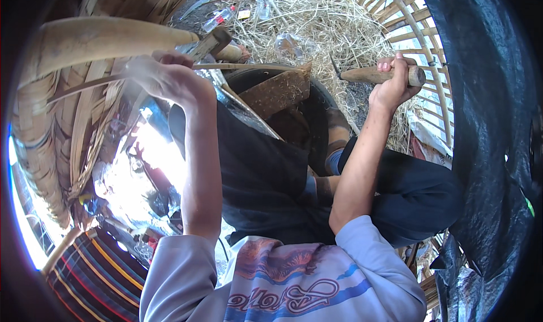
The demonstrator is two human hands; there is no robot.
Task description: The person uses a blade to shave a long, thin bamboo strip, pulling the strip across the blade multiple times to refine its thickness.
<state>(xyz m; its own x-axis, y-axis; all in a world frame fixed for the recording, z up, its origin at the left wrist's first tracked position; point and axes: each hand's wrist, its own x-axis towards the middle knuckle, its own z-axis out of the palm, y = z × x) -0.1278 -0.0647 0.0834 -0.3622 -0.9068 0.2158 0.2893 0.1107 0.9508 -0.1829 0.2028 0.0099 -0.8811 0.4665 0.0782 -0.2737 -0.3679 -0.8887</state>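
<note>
My left hand (pixel 169 81), slightly smeared by motion, is closed around a thin bamboo strip (pixel 232 66). The strip runs from the left side across to a brown wooden board (pixel 277 93), where its right end appears to lie near the board's top corner. That board leans inside a round black rim (pixel 249 76) that looks like a tyre, in front of my bent legs. Raised at the right, my right hand (pixel 393 87) grips a thick wooden-handled tool (pixel 367 75). A thin dark metal tip sticks out from the tool's left end, apart from the strip.
A thick bamboo pole (pixel 113 39) and woven bamboo panels stand at the left, near a wooden block (pixel 212 43). Loose straw (pixel 322 16) and a plastic bottle (pixel 219 18) litter the ground ahead. Bamboo slats (pixel 421 28) and black plastic sheeting (pixel 481 124) border the right.
</note>
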